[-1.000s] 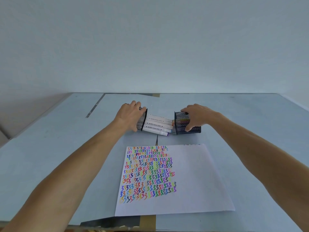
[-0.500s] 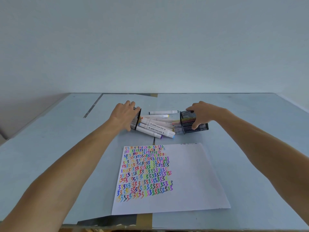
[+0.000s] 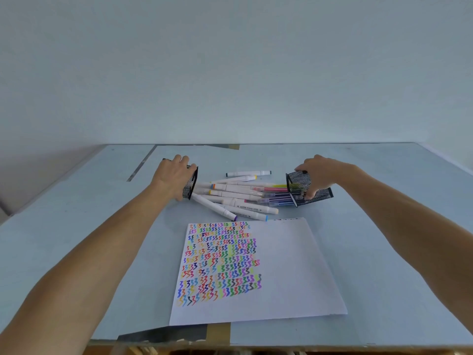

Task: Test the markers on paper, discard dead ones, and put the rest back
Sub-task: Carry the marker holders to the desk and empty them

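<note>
Two black mesh cups lie tipped on their sides, mouths facing each other. My left hand grips the left cup. My right hand grips the right cup, which still holds the ends of some thin coloured markers. Between the cups, several white markers lie spilled in a loose heap on the table. One white marker lies apart behind the heap. A sheet of paper in front of them carries rows of coloured squiggles on its left half.
The pale blue table meets a plain wall at the back. A dark seam runs across the table at the far left. Brown tape and a dark patch sit at the near edge below the paper.
Both hands have drawn the cups apart, left cup to the left, right cup to the right. More markers have slid out and spread on the table between them.
</note>
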